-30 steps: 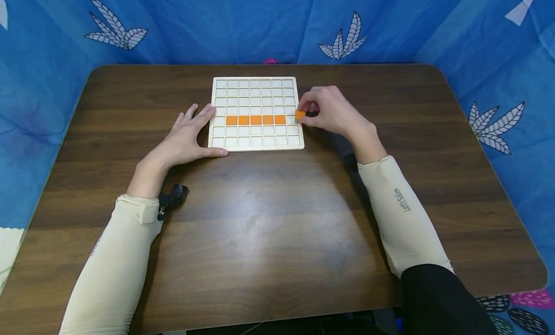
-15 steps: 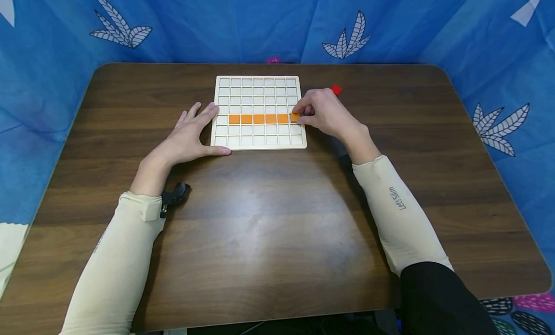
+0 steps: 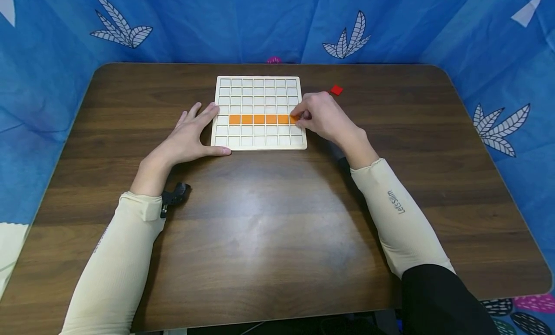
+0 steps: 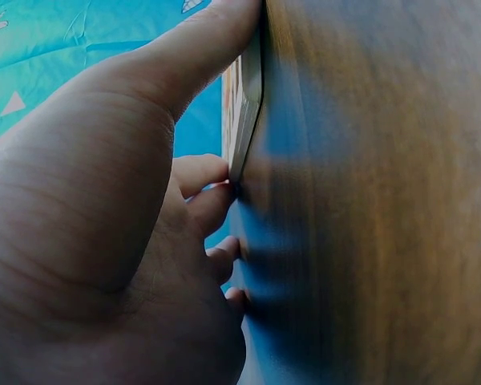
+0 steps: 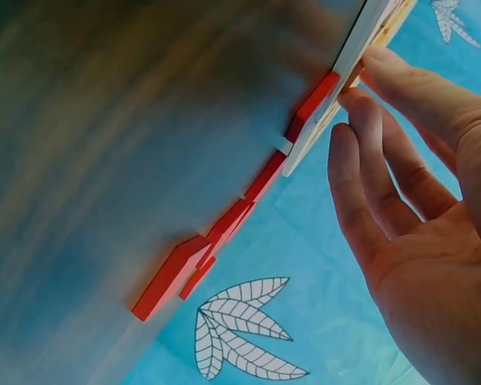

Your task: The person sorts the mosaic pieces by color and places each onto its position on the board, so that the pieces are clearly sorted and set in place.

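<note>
A pale wooden grid board [image 3: 260,149] lies on the brown table, with a row of orange square tiles [image 3: 258,119] in its cells. My left hand [image 3: 184,135] rests spread at the board's left side, fingertips on the left edge and thumb along the near corner. In the left wrist view that hand [image 4: 104,224] lies beside the board's edge [image 4: 248,120]. At the row's right end my right hand [image 3: 327,115] pinches an orange tile [image 3: 293,119] between thumb and index finger, mostly hidden by them. The right wrist view shows thumb and fingers right at the board's edge.
A red tile [image 3: 336,90] lies on the table [image 3: 260,238] beyond my right hand. Several red tiles [image 5: 170,277] show beside the board in the right wrist view. A blue patterned cloth [image 3: 243,26] hangs behind the table.
My right hand has moved left with the orange tile, from beside the board's right edge to the end of the orange row. A red tile has come into view behind it. The left hand stays put.
</note>
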The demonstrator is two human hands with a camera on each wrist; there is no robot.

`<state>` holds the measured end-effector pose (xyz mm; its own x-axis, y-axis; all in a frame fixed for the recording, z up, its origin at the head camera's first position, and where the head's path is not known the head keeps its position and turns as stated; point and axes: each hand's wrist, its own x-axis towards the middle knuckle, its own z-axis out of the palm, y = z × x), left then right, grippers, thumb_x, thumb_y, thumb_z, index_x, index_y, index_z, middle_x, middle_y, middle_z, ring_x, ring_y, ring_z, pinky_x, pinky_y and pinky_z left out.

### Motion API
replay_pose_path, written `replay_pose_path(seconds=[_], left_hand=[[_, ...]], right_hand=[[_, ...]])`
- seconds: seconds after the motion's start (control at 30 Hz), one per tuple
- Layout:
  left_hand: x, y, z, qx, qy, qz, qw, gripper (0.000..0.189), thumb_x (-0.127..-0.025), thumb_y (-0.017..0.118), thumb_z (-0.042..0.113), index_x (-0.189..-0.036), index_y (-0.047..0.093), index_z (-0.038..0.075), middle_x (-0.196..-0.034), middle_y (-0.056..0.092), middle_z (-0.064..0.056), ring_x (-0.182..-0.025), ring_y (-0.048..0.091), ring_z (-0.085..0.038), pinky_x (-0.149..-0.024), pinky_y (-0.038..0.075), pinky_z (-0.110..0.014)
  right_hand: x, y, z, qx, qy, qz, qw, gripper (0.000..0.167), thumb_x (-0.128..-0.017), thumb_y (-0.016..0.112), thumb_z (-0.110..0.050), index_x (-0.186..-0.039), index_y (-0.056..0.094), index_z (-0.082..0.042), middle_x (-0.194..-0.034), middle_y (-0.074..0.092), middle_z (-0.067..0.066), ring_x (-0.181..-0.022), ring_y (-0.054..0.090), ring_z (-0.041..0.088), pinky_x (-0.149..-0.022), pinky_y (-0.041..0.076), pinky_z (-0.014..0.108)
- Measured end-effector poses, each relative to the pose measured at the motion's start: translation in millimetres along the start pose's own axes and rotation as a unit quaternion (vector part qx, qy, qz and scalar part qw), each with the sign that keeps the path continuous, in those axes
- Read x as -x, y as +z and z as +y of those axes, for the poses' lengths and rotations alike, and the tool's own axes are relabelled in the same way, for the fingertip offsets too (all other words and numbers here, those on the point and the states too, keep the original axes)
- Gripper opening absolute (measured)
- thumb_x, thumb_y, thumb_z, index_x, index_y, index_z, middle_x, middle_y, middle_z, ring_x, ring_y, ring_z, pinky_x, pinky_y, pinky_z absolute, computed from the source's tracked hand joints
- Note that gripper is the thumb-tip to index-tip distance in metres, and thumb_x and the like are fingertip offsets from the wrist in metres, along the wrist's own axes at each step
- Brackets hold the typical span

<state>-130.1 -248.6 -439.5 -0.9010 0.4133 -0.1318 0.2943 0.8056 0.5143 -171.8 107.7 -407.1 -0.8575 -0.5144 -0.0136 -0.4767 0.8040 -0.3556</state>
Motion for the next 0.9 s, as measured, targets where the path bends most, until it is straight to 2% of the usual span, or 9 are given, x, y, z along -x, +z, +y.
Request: replay_pose_path(seconds=[0.23, 0.4, 0.53, 0.67, 0.9], left_hand=[[0.9, 0.4, 1.4, 0.000, -0.002, -0.002, 1.0000, 0.117, -0.085, 0.084, 0.057, -0.170, 0.017, 0.014, -0.179, 0.010, -0.006, -0.165, -0.005, -0.037, -0.132, -0.005, -0.058], [0.1, 1.0, 2.5, -0.001, -0.003, -0.001, 1.0000, 0.117, -0.085, 0.085, 0.057, -0.170, 0.017, 0.013, -0.179, 0.010, -0.006, -0.165, -0.005, -0.037, -0.132, -0.005, -0.058], [-0.4, 2.8, 5.6, -0.009, -0.005, -0.003, 0.9999, 0.118, -0.086, 0.082, 0.058, -0.170, 0.014, 0.012, -0.179, 0.007, -0.006, -0.164, -0.006, -0.039, -0.131, -0.006, -0.060], [-0.4, 4.6, 9.6, -0.016, -0.008, -0.009, 0.9998, 0.117, -0.089, 0.078, 0.060, -0.171, 0.009, 0.012, -0.179, 0.002, -0.006, -0.164, -0.010, -0.040, -0.130, -0.009, -0.061], [0.0, 3.3, 9.0, -0.009, -0.007, -0.015, 0.9998, 0.114, -0.091, 0.078, 0.058, -0.171, 0.009, 0.014, -0.179, 0.001, -0.005, -0.164, -0.012, -0.038, -0.130, -0.009, -0.060]], right_hand=[[3.8, -9, 6, -0.035, 0.033, 0.002, 0.9988, 0.037, -0.094, 0.079, -0.008, -0.131, 0.074, -0.006, -0.118, 0.074, 0.012, -0.098, 0.063, 0.026, -0.088, 0.059, 0.037], [10.7, -21, 19, -0.047, 0.062, 0.035, 0.9964, 0.037, -0.096, 0.077, -0.008, -0.132, 0.073, -0.007, -0.124, 0.073, 0.014, -0.107, 0.063, 0.028, -0.098, 0.059, 0.042], [16.2, -27, 30, -0.060, 0.086, 0.041, 0.9936, 0.039, -0.095, 0.077, -0.006, -0.134, 0.072, -0.007, -0.127, 0.073, 0.015, -0.110, 0.064, 0.029, -0.103, 0.057, 0.044], [17.5, -28, 35, -0.075, 0.104, 0.024, 0.9914, 0.043, -0.095, 0.078, -0.007, -0.137, 0.071, -0.009, -0.130, 0.071, 0.015, -0.114, 0.063, 0.030, -0.105, 0.057, 0.046], [13.2, -23, 37, -0.082, 0.083, -0.021, 0.9929, 0.039, -0.094, 0.080, -0.008, -0.132, 0.073, -0.009, -0.124, 0.072, 0.012, -0.111, 0.062, 0.029, -0.100, 0.059, 0.043]])
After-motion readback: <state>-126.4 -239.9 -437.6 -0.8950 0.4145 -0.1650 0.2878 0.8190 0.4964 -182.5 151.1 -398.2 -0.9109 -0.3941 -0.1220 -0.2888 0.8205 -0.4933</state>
